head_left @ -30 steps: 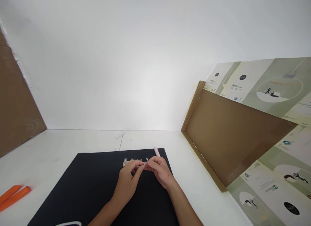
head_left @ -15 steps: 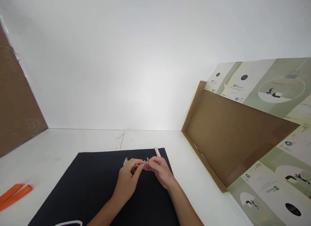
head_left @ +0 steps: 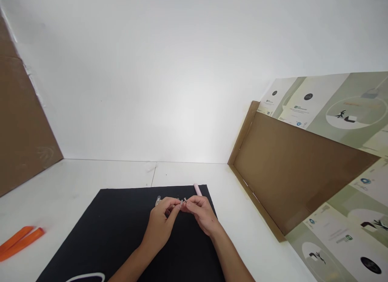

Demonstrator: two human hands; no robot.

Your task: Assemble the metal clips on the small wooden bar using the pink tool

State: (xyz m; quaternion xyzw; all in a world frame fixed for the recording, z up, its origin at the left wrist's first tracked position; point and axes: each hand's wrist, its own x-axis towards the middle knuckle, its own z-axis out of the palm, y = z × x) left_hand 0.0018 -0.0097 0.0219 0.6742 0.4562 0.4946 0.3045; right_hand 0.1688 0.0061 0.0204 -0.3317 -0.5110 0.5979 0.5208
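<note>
Over the far part of a black mat (head_left: pixel 121 225), my two hands meet fingertip to fingertip. My left hand (head_left: pixel 162 221) pinches a small clear piece (head_left: pixel 181 202), too small to name. Between the thumb and fingers of my right hand (head_left: pixel 202 214) is a small shiny metal piece (head_left: pixel 185 200), its kind not clear. Just behind the left knuckles a clear plastic item (head_left: pixel 158 200) lies on the mat, partly hidden. A pale pink stick-like object (head_left: pixel 197 189) lies beyond my right hand at the mat's far right corner.
Orange handles (head_left: pixel 21 242) lie on the white table (head_left: pixel 106 173) at the left. A white curved band (head_left: pixel 86 276) shows at the bottom edge. Cardboard stands at left (head_left: pixel 27 120), and an open cardboard panel (head_left: pixel 297 165) with printed sheets stands at right.
The whole view has shifted slightly, so everything sits a little further right. Both hands keep nearly the same pinching pose, fingertips together.
</note>
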